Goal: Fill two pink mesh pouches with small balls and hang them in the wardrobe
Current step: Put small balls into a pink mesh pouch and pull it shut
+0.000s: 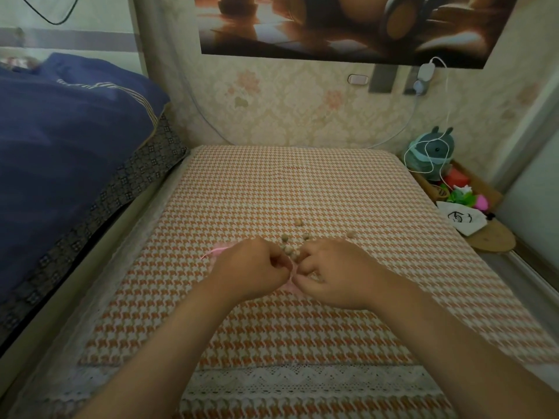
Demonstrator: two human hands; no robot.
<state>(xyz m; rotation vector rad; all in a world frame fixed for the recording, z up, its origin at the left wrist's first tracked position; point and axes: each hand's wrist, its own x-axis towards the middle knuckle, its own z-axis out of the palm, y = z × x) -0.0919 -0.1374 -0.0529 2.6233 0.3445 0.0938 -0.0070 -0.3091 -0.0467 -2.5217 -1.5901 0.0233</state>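
The left hand [254, 267] and right hand [329, 270] pinch one pink pouch [291, 286]. Small balls [298, 222] lie loose on the cloth [272, 182] (a second pouch [219, 248] waits nearby). I think filling and hanging are both left.

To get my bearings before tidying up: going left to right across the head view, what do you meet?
Blue quilt → left hand → right hand, both pinching the pink mesh pouch between them → white drawn-on bag.

A pink mesh pouch [222, 247] lies on the orange houndstooth cloth [302, 182]; small tan balls [298, 222] lie scattered just right of it.
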